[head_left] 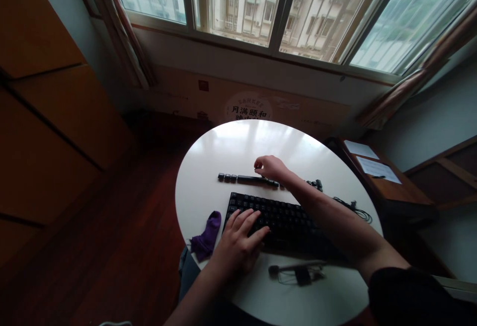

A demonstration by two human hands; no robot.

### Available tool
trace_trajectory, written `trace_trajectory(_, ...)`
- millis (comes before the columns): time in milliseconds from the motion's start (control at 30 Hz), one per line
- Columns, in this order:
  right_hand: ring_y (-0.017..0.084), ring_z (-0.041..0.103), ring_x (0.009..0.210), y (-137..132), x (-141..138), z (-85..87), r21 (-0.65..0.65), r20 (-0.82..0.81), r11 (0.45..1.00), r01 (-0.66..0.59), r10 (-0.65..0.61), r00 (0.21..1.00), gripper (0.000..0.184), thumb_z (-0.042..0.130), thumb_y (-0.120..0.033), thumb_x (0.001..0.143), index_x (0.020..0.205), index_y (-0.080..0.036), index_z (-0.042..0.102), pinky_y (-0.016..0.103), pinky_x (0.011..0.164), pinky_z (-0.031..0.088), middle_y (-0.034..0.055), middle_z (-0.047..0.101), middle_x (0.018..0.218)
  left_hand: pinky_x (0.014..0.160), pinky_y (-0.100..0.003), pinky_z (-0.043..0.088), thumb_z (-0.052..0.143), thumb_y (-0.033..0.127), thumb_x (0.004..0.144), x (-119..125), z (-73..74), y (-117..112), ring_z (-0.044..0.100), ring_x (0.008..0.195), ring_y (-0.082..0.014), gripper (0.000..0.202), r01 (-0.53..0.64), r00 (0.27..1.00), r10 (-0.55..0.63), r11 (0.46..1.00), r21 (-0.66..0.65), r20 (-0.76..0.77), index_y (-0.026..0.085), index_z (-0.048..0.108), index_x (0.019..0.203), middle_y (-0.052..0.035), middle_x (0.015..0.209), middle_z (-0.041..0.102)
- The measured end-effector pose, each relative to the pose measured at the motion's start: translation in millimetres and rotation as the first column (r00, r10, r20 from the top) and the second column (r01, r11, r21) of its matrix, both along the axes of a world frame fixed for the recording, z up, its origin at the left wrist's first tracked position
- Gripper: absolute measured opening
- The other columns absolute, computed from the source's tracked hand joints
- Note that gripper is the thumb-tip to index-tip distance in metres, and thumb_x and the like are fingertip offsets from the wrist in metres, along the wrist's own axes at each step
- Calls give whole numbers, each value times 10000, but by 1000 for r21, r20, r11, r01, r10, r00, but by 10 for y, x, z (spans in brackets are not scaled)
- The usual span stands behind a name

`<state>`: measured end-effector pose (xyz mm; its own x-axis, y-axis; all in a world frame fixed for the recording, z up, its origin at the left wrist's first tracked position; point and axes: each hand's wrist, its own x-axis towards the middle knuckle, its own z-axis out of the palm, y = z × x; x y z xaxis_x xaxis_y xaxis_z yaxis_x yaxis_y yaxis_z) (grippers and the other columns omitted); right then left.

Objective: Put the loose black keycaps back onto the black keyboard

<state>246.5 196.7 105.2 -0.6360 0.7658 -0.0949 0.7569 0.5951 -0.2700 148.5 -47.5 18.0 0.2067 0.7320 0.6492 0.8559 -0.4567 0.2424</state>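
A black keyboard (288, 236) lies on the round white table. My left hand (240, 241) rests on its left part, fingers spread over the keys. Beyond the keyboard, my right hand (274, 167) is held in a pinch above a loose row of keycaps. A small dark piece, apparently a keycap (258, 168), shows at its fingertips. The row holds several small black keycaps (227, 177) and a long spacebar keycap (249, 180). More loose keycaps (316, 184) lie to the right, partly hidden by my right forearm.
A purple cloth (206, 236) lies at the table's left edge. In front of the keyboard is a dark-headed tool with wire loops (298, 272). A coiled black cable (356, 209) sits at the right. Papers (378, 169) lie on a wooden side table (404, 192).
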Motion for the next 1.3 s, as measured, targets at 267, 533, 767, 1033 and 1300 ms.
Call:
trace_trajectory(267, 142, 677, 882, -815, 764, 279, -12, -676, 985, -172, 119, 728, 498, 751, -232, 846, 1325, -262, 619, 280, 839, 546, 14, 740, 1021, 1083, -540, 478, 563, 145, 949, -38, 73, -7, 568, 1276, -302, 321, -20, 998, 20, 1000, 0, 56, 228, 678, 1237, -115, 1346, 648)
trace_trajectory(533, 154, 710, 948, -1643, 1193, 211, -274, -872, 939, -209, -152, 465, 556, 829, -205, 817, 1324, -276, 614, 288, 881, 590, 22, 733, 995, 898, -384, 564, 639, 102, 928, 86, 401, -76, 659, 987, -211, 220, -20, 943, -9, 996, 86, 333, 201, 692, 1117, -60, 1045, 718)
trace_trajectory(767, 142, 717, 994, -1965, 1350, 29, -439, -880, 857, -270, -349, 323, 537, 837, -153, 813, 1290, -301, 640, 259, 919, 598, 18, 740, 1034, 791, -307, 590, 733, 186, 907, 346, 722, -126, 672, 910, -182, 174, 55, 877, -90, 995, 86, 472, 184, 705, 1079, -49, 971, 710)
trace_trajectory(1033, 148, 721, 996, -2101, 1450, -32, -553, -826, 772, -315, -457, 330, 451, 817, -112, 815, 1199, -295, 669, 245, 854, 619, 12, 738, 1048, 737, -315, 605, 753, 173, 892, 475, 797, -154, 689, 844, -178, 187, 145, 844, -155, 988, 60, 513, 187, 713, 1074, -51, 943, 719)
trace_trajectory(1300, 165, 724, 1019, -2099, 1486, -57, -622, -780, 697, -357, -513, 358, 374, 827, -144, 819, 1144, -243, 673, 250, 849, 621, 44, 743, 1064, 690, -310, 591, 770, 124, 856, 497, 816, -175, 683, 794, -174, 210, 193, 820, -189, 980, 49, 541, 204, 721, 1044, -49, 912, 721)
